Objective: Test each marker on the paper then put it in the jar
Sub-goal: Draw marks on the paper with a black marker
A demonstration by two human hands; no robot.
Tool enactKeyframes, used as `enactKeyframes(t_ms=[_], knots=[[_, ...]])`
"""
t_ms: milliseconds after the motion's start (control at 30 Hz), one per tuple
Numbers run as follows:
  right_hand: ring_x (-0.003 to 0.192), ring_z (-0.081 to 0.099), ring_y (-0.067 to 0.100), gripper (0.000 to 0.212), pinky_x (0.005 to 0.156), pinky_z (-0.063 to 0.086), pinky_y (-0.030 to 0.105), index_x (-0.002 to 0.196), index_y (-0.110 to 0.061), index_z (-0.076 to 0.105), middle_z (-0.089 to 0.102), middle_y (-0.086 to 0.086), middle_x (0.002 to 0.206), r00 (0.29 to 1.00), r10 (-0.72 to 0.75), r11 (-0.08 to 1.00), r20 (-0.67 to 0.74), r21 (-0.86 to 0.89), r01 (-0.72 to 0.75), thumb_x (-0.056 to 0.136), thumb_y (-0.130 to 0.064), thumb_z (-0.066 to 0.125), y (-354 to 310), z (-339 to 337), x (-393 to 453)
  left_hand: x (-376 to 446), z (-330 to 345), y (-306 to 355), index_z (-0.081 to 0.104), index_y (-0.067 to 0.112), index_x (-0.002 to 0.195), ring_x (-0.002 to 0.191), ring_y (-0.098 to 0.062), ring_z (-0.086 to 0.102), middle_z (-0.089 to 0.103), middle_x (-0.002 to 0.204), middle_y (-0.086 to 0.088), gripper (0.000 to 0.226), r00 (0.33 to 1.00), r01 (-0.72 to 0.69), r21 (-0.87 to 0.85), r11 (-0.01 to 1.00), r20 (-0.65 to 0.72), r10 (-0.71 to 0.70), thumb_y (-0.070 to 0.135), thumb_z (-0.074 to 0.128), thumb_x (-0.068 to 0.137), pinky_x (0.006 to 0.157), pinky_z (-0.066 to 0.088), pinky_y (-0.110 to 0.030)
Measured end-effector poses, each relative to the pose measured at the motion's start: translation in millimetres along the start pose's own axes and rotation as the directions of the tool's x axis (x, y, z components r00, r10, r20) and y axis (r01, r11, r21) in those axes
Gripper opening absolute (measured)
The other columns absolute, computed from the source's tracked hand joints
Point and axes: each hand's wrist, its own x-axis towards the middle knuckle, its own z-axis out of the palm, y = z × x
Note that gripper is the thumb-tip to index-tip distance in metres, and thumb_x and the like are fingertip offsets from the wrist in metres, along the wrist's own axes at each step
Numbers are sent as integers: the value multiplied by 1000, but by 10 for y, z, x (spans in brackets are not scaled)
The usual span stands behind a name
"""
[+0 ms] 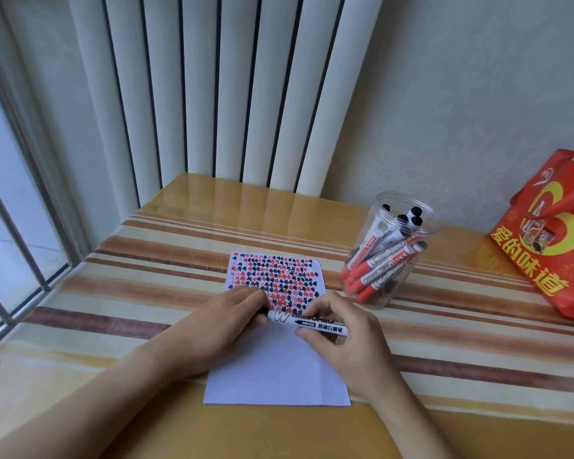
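Hands (279,326) grip marker (307,321) over paper (275,376), jar (390,250) near.

Table (179,326): glossy wooden top, striped in cream, orange and brown bands running across it. Red bag (550,246): printed with yellow characters and a yellow crescent design, standing at the right edge of the table against the wall (461,94). Wall: pale, textured. Radiator (219,87): white vertical fins, rising behind the table's far edge. Window (10,200): metal-framed, along the table's left edge.
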Motion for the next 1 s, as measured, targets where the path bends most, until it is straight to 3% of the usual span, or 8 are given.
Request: enactKeyframes(t_ms=[233,367,467,567,700,833,900,1000], knots=[[55,55,16,20,53,46,29,80,-25,66,63,-2,65,976,212,942,40,256,-215,86,-18,83,-93,26,-11,46,5,80,36,22,88,77,-13,35,40,87,11,19,995,-5,114,994,-94,16,24,37,106,70,29,-27],[43,51,21,19,42,38,27,80,-24,64,61,3,60,946,300,903,121,283,-323,89,-24,80,-133,-33,-15,34,36,97,28,26,88,75,-11,30,35,85,13,21,993,-31,138,990,-109,46,21,39,106,69,25,-24],[46,56,19,16,44,43,28,83,-24,65,64,5,68,960,258,924,106,263,-277,90,-21,80,-171,-60,-9,18,54,98,26,28,89,75,-12,32,35,85,14,22,993,-42,125,991,-107,55,29,35,109,69,27,-25],[52,54,19,6,50,42,22,97,-16,60,60,-2,75,986,165,920,10,358,-157,95,-14,66,-206,-133,14,21,67,135,40,21,91,76,-15,39,43,86,11,27,993,-35,100,994,-111,46,37,31,110,70,35,-30],[53,55,24,12,48,42,31,95,-17,55,62,15,85,987,125,870,-101,489,-60,98,-7,62,-220,-217,85,41,29,197,53,26,100,85,-12,49,50,92,15,29,995,-32,121,992,-91,43,42,32,110,80,40,-31],[58,65,27,10,53,53,36,92,-20,63,65,13,69,916,66,945,-397,320,70,97,-11,66,-305,-371,159,-24,-85,-53,52,42,135,128,-1,48,53,132,24,48,967,232,153,961,-142,-211,57,17,107,111,29,-37],[63,69,22,7,56,55,35,94,-22,63,69,3,73,844,-53,978,-534,143,152,99,-17,66,-376,-568,222,-85,-86,-179,36,53,149,150,-3,24,33,158,22,62,930,368,194,909,-61,-364,71,4,98,122,10,-43],[77,67,17,4,66,54,31,103,-15,63,66,-5,88,698,-279,960,-660,-173,220,103,-20,63,-546,-907,377,-124,-34,-226,22,61,151,154,-1,-10,6,167,22,73,891,431,233,872,44,-452,82,-3,86,124,-9,-44]])
